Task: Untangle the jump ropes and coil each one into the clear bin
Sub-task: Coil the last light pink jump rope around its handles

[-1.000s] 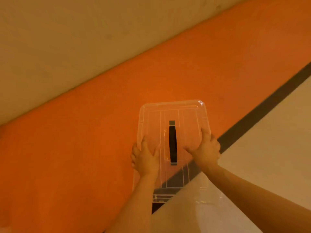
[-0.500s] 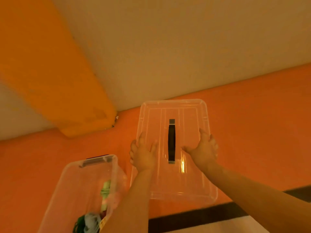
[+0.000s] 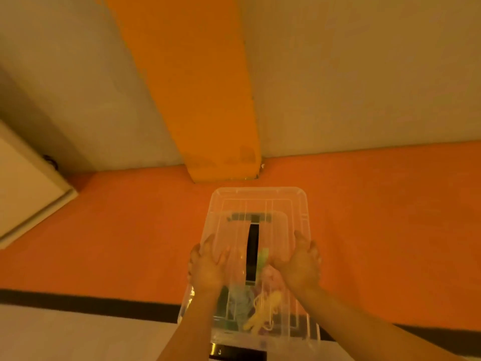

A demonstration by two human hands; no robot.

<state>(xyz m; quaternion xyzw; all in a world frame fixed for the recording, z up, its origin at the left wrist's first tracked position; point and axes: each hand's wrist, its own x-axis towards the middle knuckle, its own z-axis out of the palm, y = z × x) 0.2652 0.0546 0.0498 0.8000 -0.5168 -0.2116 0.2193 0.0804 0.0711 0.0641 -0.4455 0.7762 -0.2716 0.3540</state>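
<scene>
Item: jump ropes (image 3: 263, 310); a yellowish coil with pale blue-green and pink bundles beside it, seen blurred through clear plastic, lying inside the clear bin (image 3: 312, 334) at 6 o'clock of the view; how many ropes, and whether each is fully coiled, cannot be told.

Item: clear lid (image 3: 260, 201), with a black handle (image 3: 252, 256) running down its middle; held over the bin, its far edge toward 12 o'clock; whether it is seated on the rim or only hovering cannot be told.

Item: left hand (image 3: 205, 269), at 9 o'clock of the lid; fingers (image 3: 209, 242) spread and curled over the lid's left edge, gripping it. Item: right hand (image 3: 299, 264), at 3 o'clock; fingers wrapped round the right edge, likewise gripping.

Surroundings: orange floor (image 3: 117, 230); black stripe (image 3: 78, 300) crossing at 8 o'clock; orange pillar (image 3: 208, 100) at 12 o'clock; pale cabinet (image 3: 26, 191) at 9 o'clock.

Risks, judged: lid may come down skewed, one corner riding outside the rim, because the far edge is hard to sight past the hands; a rope loop standing proud could be pinched under the rim and stop the lid closing; pressing on one side alone could tip or slide the light bin on the smooth floor; clear plastic on clear plastic makes misalignment easy to miss.
</scene>
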